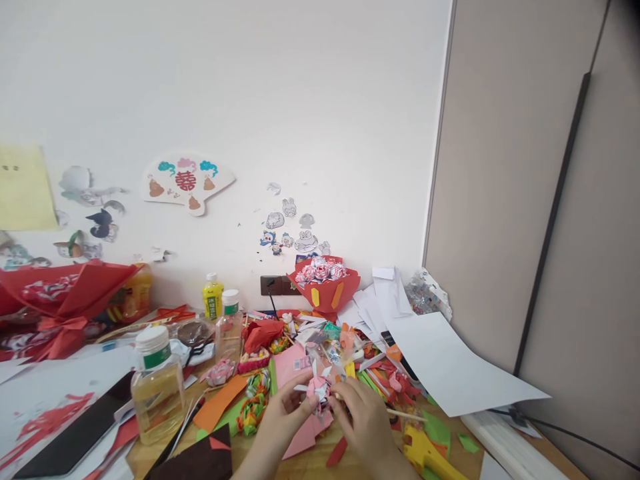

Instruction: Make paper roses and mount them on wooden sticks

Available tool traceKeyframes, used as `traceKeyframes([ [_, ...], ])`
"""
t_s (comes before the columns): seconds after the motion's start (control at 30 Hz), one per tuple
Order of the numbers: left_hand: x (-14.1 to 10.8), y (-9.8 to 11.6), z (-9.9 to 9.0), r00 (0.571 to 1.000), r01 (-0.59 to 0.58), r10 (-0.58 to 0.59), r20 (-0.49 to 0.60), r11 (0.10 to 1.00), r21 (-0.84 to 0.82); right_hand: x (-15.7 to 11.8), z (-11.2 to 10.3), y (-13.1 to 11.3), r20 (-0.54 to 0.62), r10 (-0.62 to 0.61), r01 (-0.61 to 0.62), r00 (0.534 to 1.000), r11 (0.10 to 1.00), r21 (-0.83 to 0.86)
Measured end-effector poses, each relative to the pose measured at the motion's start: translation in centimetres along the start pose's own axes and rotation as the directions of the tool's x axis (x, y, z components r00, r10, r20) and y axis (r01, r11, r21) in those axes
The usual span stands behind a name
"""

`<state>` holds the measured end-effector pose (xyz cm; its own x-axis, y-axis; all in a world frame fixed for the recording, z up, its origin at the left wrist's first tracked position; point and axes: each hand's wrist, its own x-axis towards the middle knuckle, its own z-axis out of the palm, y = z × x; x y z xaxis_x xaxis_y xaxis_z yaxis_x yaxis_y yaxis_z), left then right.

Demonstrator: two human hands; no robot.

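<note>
A small pink and white folded paper piece (319, 388) is held up between my hands, above the cluttered wooden table. My left hand (287, 408) pinches it from the left with thumb and fingers. On the other side, the closed fingers of my right hand (356, 408) touch its right edge; a thin stick (407, 415) shows just right of that hand. Pink paper sheets (300, 437) lie below and behind the hands. A yellow glue gun (425, 453) rests on the table to the right of my right hand.
Clear bottles with white caps (157, 393) stand at the left, near a black flat panel (75, 427). Colored paper scraps cover the middle. A red-wrapped bouquet (325, 287) is against the wall. A large white sheet (465, 367) lies at the right.
</note>
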<state>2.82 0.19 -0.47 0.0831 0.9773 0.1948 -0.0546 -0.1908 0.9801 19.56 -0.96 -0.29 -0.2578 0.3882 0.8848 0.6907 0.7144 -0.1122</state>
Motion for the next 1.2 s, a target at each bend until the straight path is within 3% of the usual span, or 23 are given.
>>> traceKeyframes([
  [0.23,1.1,-2.8,-0.5,0.998,-0.054,0.054,0.029,0.998,-0.016,0.3,0.0,-0.2,0.039,-0.039,0.038,0.998,0.999,0.024],
  [0.37,1.2,-3.1,-0.6,0.996,-0.072,0.072,0.055,0.997,-0.004,0.6,-0.3,-0.6,0.018,-0.084,0.084,0.996,0.996,0.000],
  [0.63,0.9,-2.4,-0.3,0.998,-0.039,0.042,0.041,0.997,-0.070,0.5,-0.5,-0.6,-0.024,-0.132,0.130,0.991,0.989,-0.068],
  [0.77,0.7,-1.5,-0.1,0.994,-0.070,0.071,0.088,0.998,-0.008,0.2,-0.4,-0.5,-0.010,-0.102,0.102,0.995,0.995,-0.009],
  [1.03,-0.4,1.4,0.4,0.996,-0.053,0.049,0.077,0.997,0.059,-0.1,-0.5,-0.3,0.053,-0.037,0.033,0.998,0.996,0.080],
  [1.2,-0.7,2.0,0.5,0.999,-0.028,0.025,0.041,0.996,0.087,0.0,-0.6,-0.4,0.053,0.019,-0.030,0.998,0.979,0.203],
])
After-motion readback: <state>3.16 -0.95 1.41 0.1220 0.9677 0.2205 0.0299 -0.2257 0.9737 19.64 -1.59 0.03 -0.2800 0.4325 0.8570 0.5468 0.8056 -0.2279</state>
